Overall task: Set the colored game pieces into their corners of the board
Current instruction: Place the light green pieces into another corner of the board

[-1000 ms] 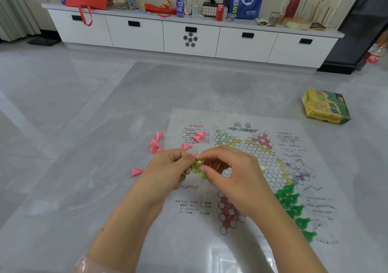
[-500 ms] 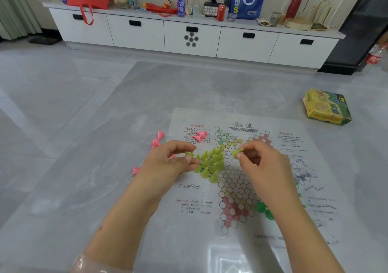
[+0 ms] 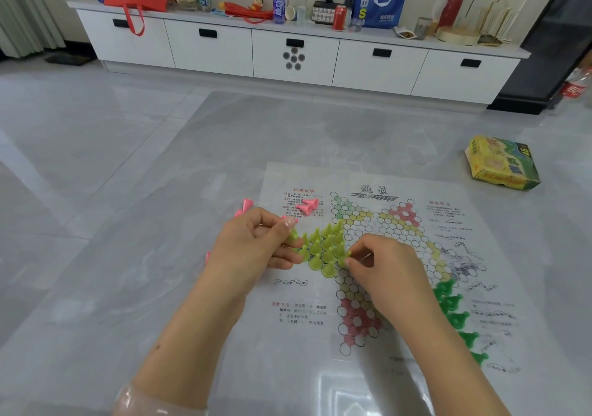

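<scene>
Yellow-green cone pieces [image 3: 325,246], seemingly upright, clustered.

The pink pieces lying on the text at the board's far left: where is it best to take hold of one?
Probably the narrow stem of the pink pieces, pinched from above: they lie tipped over, stems exposed beside wide bases.

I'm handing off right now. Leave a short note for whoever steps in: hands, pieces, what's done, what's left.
Left hand pinches a yellow-green piece.
Right hand sets another at the cluster's near edge.
Yellow-green pieces stand packed in the board's left corner, nearly done.
Dark green pieces stand along the right side.
Pink pieces lie loose at the far left, not yet placed.
</scene>
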Available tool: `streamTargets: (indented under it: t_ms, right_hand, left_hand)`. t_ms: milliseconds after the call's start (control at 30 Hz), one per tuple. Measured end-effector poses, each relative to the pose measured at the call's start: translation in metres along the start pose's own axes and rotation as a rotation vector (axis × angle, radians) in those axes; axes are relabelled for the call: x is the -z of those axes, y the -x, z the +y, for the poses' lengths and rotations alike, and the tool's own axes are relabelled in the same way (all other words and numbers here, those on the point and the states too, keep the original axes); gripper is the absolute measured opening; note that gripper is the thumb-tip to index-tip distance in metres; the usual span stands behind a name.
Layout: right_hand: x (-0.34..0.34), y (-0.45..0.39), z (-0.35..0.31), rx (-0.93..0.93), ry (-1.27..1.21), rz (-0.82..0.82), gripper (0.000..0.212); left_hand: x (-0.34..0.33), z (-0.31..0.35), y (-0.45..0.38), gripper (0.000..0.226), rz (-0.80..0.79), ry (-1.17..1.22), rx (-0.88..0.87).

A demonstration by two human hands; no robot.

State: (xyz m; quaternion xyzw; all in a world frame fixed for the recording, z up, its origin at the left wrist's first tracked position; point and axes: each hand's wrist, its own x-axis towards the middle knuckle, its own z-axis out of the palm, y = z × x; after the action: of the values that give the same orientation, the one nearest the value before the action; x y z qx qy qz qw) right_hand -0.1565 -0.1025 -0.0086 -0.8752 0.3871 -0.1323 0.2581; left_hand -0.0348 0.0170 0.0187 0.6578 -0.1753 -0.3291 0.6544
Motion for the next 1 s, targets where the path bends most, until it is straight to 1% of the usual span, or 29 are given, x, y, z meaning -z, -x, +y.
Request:
streamTargets:
  t_ms: [200, 400, 1000]
  right_hand:
    - [-0.0045, 0.0001, 0.0009, 0.034, 0.041, 0.007, 0.002]
    - [-0.0057, 0.0009, 0.0011, 0.063, 0.064, 0.021, 0.005]
    - [-0.0057, 0.002, 0.0004, 0.083, 0.083, 0.03, 0.01]
  left_hand:
    - [0.0023, -0.0022, -0.0018, 0.017, 0.033, -0.052, -0.038]
    - [0.0032, -0.005, -0.0035, 0.026, 0.041, -0.103, -0.046]
    - [0.0016, -0.0042, -0.0021, 0.026, 0.017, -0.111, -0.046]
